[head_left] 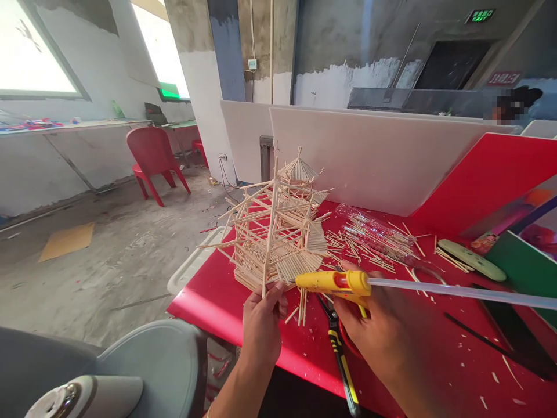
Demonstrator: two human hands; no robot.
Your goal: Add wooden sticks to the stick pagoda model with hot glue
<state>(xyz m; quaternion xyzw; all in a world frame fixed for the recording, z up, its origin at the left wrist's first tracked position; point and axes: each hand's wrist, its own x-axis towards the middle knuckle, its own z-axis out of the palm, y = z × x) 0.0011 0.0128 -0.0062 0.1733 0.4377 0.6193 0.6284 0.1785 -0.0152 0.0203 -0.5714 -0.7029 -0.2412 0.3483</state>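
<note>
In the head view, the word "EXIT" can be read on the green illuminated sign (pixel 480 15) mounted at the far right; the characters on the red wall sign (pixel 503 78) below it are too blurred to be read.

The left hand (pixel 263 322) is extended forward from the near edge, with its back and thumb seen from above. A thin wooden stick (pixel 270 238) is pinched near its lower end between the thumb and fingers, and is held almost upright with a slight lean to the right. Whether the stick is in contact with the model behind it cannot be told.

The right hand (pixel 378 319) is brought in from the near right, with the fingers wrapped around the handle of the yellow glue gun (pixel 331 283). The nozzle is directed left and is positioned just beside the left fingertips. A translucent glue stick (pixel 435 288) is projected from the rear toward the right.

The tiered stick model (pixel 278 232) is located on the red tabletop (pixel 304 354), beyond the 2 hands. Pliers with black and yellow handles (pixel 343 363) are placed between the forearms. A clear plastic bag of sticks (pixel 378 232) is laid to the right of the model.
</note>
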